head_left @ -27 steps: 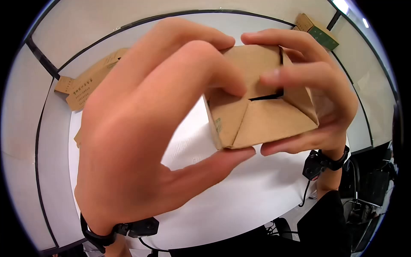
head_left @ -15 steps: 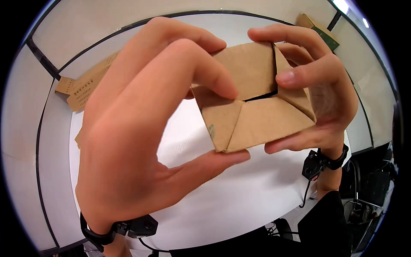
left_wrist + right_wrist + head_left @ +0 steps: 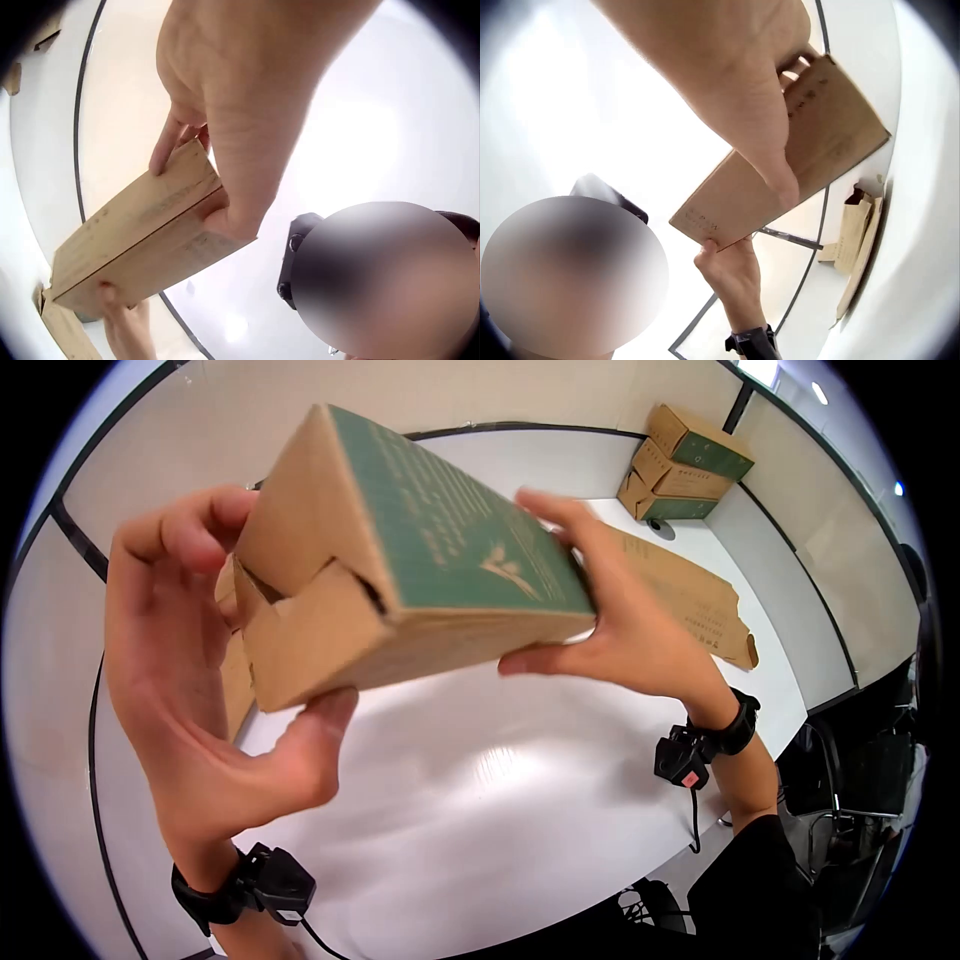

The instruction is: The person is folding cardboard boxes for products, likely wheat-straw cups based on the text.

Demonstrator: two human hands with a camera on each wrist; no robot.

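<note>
A cardboard box (image 3: 470, 530) is held up over the white table, tilted, with a green printed side facing up. Its left end shows folded flaps (image 3: 320, 620) that meet unevenly, leaving dark gaps. My left hand (image 3: 190, 650) grips that end, thumb at the lower edge and fingers around the far side. At the opposite end my right hand (image 3: 625, 615) holds the box between thumb below and fingers on top. The left wrist view shows the box's plain brown sides (image 3: 142, 232) with both hands on it.
Several boxes (image 3: 690, 470) stand stacked in the back right corner. A flat cardboard piece (image 3: 700, 595) lies on the white table (image 3: 480, 810) behind my right hand, and more cardboard (image 3: 236, 685) shows behind my left. Partition walls (image 3: 530, 410) enclose the table.
The box has turned from its flap end facing me to its green side showing, with the flap end now at left. My right hand has shifted to the opposite end; the view has swung too.
</note>
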